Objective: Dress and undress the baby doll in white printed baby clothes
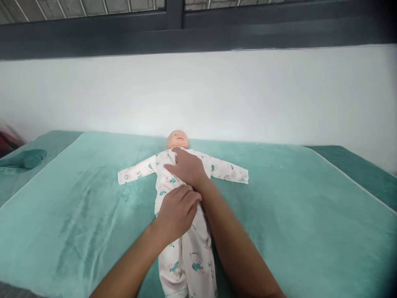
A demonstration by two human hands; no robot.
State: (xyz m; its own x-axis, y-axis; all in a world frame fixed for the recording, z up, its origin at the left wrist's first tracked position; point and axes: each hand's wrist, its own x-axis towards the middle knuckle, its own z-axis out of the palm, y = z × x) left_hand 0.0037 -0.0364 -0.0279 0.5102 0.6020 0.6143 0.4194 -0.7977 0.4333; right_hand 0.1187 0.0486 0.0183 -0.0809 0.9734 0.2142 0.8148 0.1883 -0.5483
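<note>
A baby doll [178, 139] lies face up, its arms spread out to both sides. It wears a white long-sleeved shirt [164, 190] and matching pants [198, 260], printed with small teal and pink figures. On the upper chest, just below the doll's neck, rests my right hand [190, 167], its thumb apart from its fingers. Lower down at the shirt's front, my left hand [178, 213] is closed with bent fingers, close to my right wrist. Its fingertips are mostly hidden but appear to pinch the shirt's fabric.
Under the doll spreads a teal plush cover [294, 215] with a thin pale seam toward each side. A white wall [198, 91] rises behind it, with a dark window frame [173, 29] above. Something red and dark [8, 144] shows at the far left edge.
</note>
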